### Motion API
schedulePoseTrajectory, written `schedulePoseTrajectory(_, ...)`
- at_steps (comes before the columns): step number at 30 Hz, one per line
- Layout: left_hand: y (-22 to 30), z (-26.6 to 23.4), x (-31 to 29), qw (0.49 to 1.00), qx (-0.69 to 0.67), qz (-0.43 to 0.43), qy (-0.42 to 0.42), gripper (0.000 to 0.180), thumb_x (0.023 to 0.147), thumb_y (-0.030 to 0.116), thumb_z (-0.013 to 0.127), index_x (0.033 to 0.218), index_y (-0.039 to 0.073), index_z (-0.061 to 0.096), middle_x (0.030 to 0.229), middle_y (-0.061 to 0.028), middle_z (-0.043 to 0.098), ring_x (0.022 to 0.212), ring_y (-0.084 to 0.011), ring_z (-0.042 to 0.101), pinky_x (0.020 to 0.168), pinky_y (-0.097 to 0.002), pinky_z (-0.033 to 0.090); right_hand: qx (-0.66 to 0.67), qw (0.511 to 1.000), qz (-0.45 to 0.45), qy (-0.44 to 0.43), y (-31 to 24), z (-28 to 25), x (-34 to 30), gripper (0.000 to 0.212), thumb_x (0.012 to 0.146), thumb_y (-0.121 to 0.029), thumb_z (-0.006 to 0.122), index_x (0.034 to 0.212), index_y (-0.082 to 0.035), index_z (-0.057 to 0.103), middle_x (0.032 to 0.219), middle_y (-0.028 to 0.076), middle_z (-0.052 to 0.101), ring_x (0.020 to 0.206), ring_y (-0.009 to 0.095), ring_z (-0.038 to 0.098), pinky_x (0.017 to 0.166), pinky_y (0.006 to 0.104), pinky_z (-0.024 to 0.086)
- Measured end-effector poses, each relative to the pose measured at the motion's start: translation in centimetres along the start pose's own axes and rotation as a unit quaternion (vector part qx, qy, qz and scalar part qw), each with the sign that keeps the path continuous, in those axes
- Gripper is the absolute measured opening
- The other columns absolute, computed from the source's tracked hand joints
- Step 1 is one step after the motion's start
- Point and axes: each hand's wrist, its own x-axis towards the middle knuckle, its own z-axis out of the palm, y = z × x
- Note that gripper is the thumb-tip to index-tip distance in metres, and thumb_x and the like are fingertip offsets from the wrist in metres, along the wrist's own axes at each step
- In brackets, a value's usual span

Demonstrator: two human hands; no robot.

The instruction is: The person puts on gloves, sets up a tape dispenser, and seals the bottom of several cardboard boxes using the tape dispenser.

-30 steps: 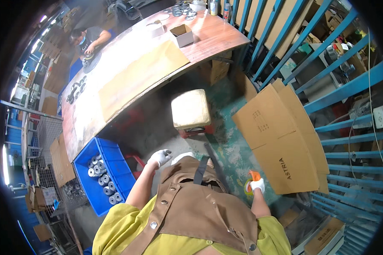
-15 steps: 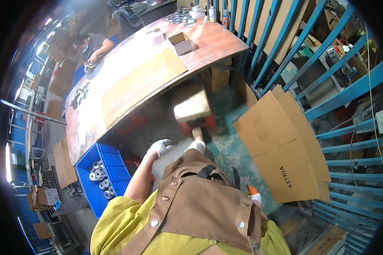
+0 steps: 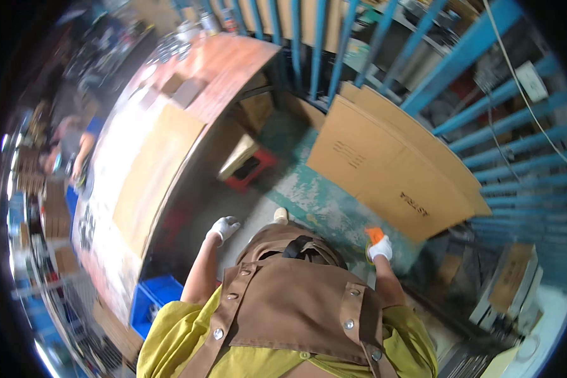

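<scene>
I am looking straight down at my own body from a camera on my head, and the wide lens bends every straight edge. The biggest thing in view is the long workbench [image 3: 170,120] that curves up my left side, its top reddish at the far end, with a flat sheet of cardboard [image 3: 154,170] lying on it. To my right, large flattened cardboard boxes [image 3: 390,167] lean against blue metal racking [image 3: 485,82]. The floor [image 3: 315,195] between them is worn green and grey concrete. My chest fills the bottom of the view: a brown apron [image 3: 293,302] over a yellow shirt [image 3: 170,343]. Under the bench edge ahead of me sits a low stool with a red frame and a pale seat [image 3: 246,164]. Low at my left, beside the bench, is the corner of a blue plastic crate [image 3: 151,302]. At the far left another person [image 3: 69,148] works at the bench, blurred. My left hand [image 3: 223,228], in a white glove, hangs in the air near the bench edge with its fingers loosely spread, holding nothing and touching nothing. My right hand [image 3: 379,247], also in a white glove, is closed around a small orange object [image 3: 375,235], down at my right side above the floor, near the lowest cardboard box; I cannot tell what the object is
</scene>
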Motion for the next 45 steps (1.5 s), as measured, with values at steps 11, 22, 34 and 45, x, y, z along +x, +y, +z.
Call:
schedulePoseTrajectory(11, 1.8, 2.5, 13.5, 0.928, -0.315, -0.172, -0.097, 0.035, 0.090, 0.024, 0.064, 0.120, 0.006, 0.064, 0.101, -0.0069, 0.069, 0.081, -0.0164, 0.066, 0.065, -0.0287, 0.052, -0.093, 0.993, -0.045, -0.062, -4.1, -4.1, 2.6, 0.055, 0.074, -0.044, 0.074, 0.109, -0.005, 0.057, 0.107, 0.020, 0.067, 0.098, 0.036, 0.067, 0.086, 0.0430, 0.054)
schedulePoseTrajectory(22, 16.3, 9.2, 16.3, 0.959, -0.226, -0.118, -0.127, 0.037, 0.086, 0.020, 0.063, 0.117, -0.001, 0.065, 0.096, -0.0098, 0.072, 0.076, -0.0164, 0.066, 0.071, -0.0303, 0.053, -0.223, 0.949, -0.221, -0.025, -5.9, -7.2, 25.0, 0.050, 0.072, -0.040, 0.079, 0.107, -0.010, 0.060, 0.111, 0.013, 0.061, 0.105, 0.031, 0.060, 0.087, 0.0484, 0.047)
schedulePoseTrajectory(34, 22.4, 24.4, 15.7, 0.945, -0.249, -0.153, -0.150, 0.032, 0.089, 0.026, 0.064, 0.116, 0.008, 0.066, 0.108, -0.0136, 0.070, 0.097, -0.0241, 0.068, 0.088, -0.0330, 0.050, -0.255, 0.923, -0.289, 0.005, -12.8, -9.6, 49.2, 0.057, 0.069, -0.042, 0.078, 0.113, -0.008, 0.064, 0.156, 0.016, 0.024, 0.141, 0.031, 0.026, 0.112, 0.0487, 0.025)
schedulePoseTrajectory(45, 29.7, 25.1, 26.1, 0.881, -0.400, -0.077, -0.239, 0.044, 0.085, 0.020, 0.065, 0.127, 0.007, 0.057, 0.129, -0.0086, 0.059, 0.119, -0.0231, 0.056, 0.099, -0.0342, 0.046, -0.146, 0.941, -0.289, 0.100, -10.7, -5.8, 44.2, 0.064, 0.062, -0.055, 0.074, 0.101, -0.004, 0.066, 0.125, 0.014, 0.050, 0.125, 0.035, 0.041, 0.114, 0.0508, 0.020)
